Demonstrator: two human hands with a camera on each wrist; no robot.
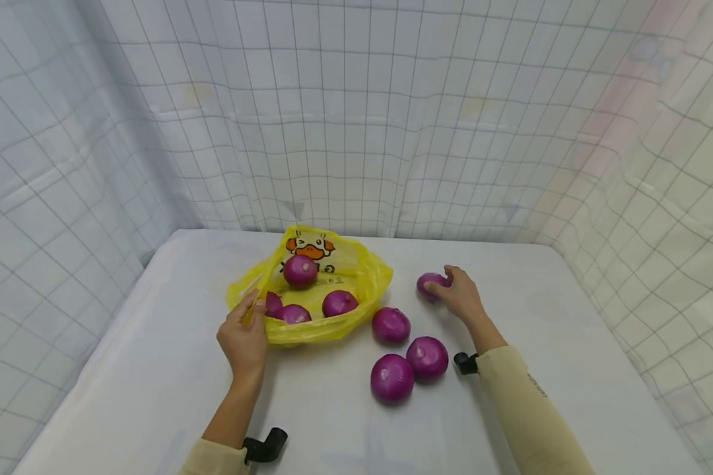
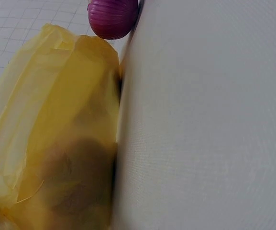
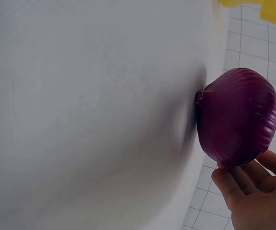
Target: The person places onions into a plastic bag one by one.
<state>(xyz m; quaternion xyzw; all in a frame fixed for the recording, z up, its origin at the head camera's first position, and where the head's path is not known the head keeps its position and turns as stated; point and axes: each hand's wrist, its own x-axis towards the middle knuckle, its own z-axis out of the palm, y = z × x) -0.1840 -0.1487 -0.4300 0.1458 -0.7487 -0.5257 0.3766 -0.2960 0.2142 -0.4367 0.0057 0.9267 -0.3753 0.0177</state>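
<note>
The yellow plastic bag point(image 1: 339, 330) lies with its mouth wide, a duck face printed on its inner side. Several purple onions point(image 1: 300, 271) sit inside it. At the bag's left rim, my left hand point(image 1: 245, 340) pinches the plastic between thumb and fingers. My right hand point(image 1: 462, 295) is at a purple onion point(image 3: 238, 117) to the right of the bag, its thumb and fingers curved around the sides. That onion stands stem end down against the tabletop in the right wrist view. The left wrist view shows the bag's outer side close up.
Three more onions lie on the white-covered table point(image 1: 321, 409) between the bag and my right arm: one onion point(image 1: 391, 325) near the bag, and a pair nearer me, an onion point(image 1: 428, 359) beside another onion point(image 1: 392, 379). Checked white curtains point(image 1: 356, 132) enclose the back and sides.
</note>
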